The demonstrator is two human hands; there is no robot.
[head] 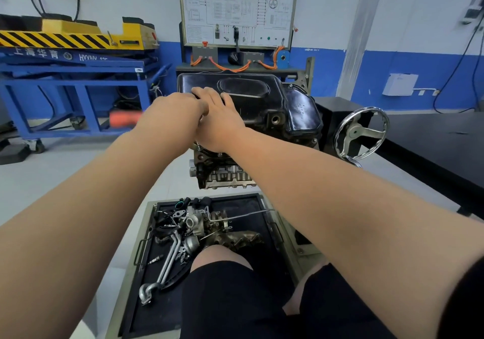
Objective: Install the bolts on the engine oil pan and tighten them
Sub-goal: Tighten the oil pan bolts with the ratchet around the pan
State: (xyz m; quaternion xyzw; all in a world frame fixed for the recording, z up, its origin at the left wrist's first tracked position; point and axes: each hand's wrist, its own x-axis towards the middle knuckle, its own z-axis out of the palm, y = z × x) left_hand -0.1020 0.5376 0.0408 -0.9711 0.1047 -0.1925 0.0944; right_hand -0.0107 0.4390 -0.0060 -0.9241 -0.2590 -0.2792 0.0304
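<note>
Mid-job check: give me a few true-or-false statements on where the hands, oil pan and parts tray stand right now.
1. The left hand and right hand are both at the oil pan. True.
2. The oil pan is white. False: it is black.
3. A handwheel sits to the right of the engine. True.
4. The tray below the engine holds nothing. False: it holds pipes and other metal parts.
</note>
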